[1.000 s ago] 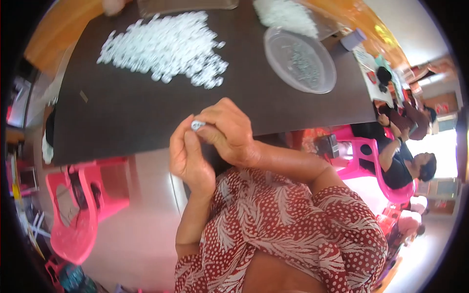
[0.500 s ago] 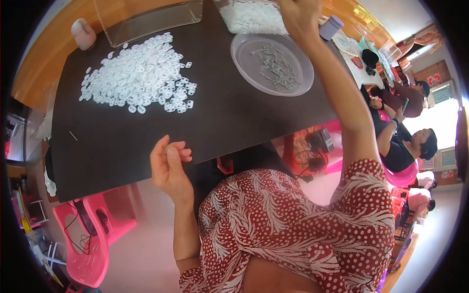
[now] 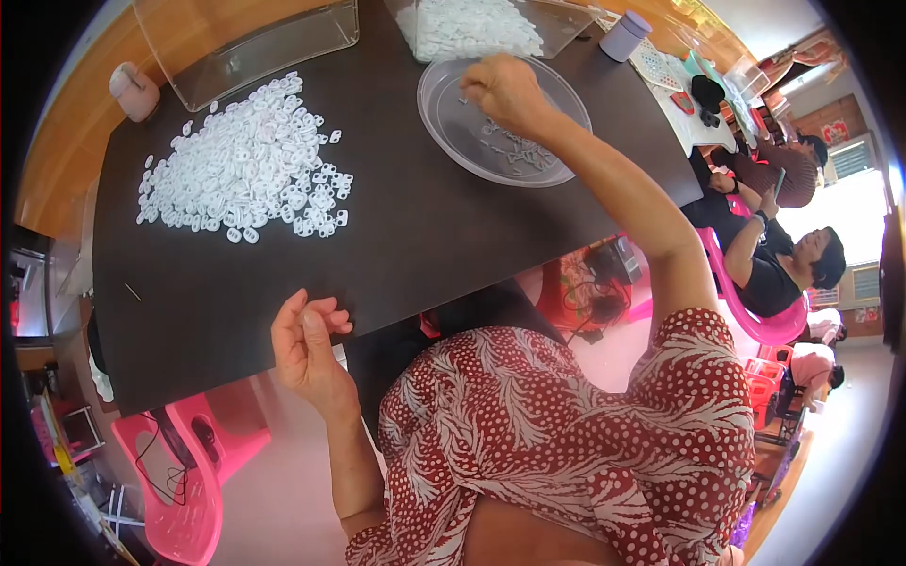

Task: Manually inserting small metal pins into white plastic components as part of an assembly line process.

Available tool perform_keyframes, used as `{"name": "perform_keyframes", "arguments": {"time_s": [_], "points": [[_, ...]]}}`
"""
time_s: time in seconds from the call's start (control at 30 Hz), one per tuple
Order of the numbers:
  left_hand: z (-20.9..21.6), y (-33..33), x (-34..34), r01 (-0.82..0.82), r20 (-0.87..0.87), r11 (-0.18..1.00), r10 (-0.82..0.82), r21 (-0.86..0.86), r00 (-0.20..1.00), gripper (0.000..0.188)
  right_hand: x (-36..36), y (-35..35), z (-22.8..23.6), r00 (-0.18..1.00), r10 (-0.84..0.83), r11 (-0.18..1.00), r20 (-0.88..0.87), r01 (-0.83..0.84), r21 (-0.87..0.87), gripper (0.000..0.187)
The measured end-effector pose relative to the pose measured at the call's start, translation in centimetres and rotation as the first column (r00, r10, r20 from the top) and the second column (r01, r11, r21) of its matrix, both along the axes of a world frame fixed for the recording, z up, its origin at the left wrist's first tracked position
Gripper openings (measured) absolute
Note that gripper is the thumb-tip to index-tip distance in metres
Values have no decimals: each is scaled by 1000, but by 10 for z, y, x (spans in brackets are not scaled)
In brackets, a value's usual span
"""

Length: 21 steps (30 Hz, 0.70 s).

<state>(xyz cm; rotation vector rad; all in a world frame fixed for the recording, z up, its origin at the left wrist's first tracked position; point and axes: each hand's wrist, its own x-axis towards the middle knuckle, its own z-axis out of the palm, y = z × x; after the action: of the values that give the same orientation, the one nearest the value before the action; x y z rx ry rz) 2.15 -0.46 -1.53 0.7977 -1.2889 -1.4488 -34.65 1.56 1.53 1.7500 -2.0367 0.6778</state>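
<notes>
Over a shallow round clear plastic tray (image 3: 440,127) is my right hand (image 3: 507,94), its fingers curled together as in a pinch. Whatever they hold, if anything, is hidden. Small thin grey pieces (image 3: 528,158) lie scattered in the tray below the hand. My left hand (image 3: 313,354) rests in the air by the table's near edge, palm turned up, with loosely bent fingers apart and nothing in them. Beyond it, a big heap of small white plastic pieces with holes (image 3: 236,156) spreads over the dark table (image 3: 396,245).
Behind the tray stands a clear bin of white pieces (image 3: 472,26). A clear box (image 3: 283,61), a pale pink container (image 3: 134,92) and a lavender jar (image 3: 625,38) line the back. A thin stick (image 3: 132,292) lies at left. Pink chair (image 3: 189,500) below; seated people (image 3: 783,250) at right.
My right hand has come back from the far bin to above the round tray. The left hand stays near the table edge, and the whole view has shifted slightly.
</notes>
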Motion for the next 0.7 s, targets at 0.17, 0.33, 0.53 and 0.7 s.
{"name": "perform_keyframes", "arguments": {"time_s": [0.17, 0.33, 0.53, 0.7], "points": [[1, 1, 2, -33, 9, 998, 33, 46, 999, 22, -7, -17, -23, 997, -33, 981, -66, 45, 188, 8], [-1, -1, 1, -4, -35, 997, 6, 78, 999, 21, -16, -18, -27, 991, -44, 957, -128, 79, 281, 15], [3, -12, 12, 156, -92, 979, -144, 131, 985, 22, -6, -9, -23, 986, 61, 970, -157, -22, 243, 8], [13, -39, 22, -73, 280, 989, 105, -126, 954, 14, 18, 0, -12, 983, 110, 977, -146, -80, 198, 6]]}}
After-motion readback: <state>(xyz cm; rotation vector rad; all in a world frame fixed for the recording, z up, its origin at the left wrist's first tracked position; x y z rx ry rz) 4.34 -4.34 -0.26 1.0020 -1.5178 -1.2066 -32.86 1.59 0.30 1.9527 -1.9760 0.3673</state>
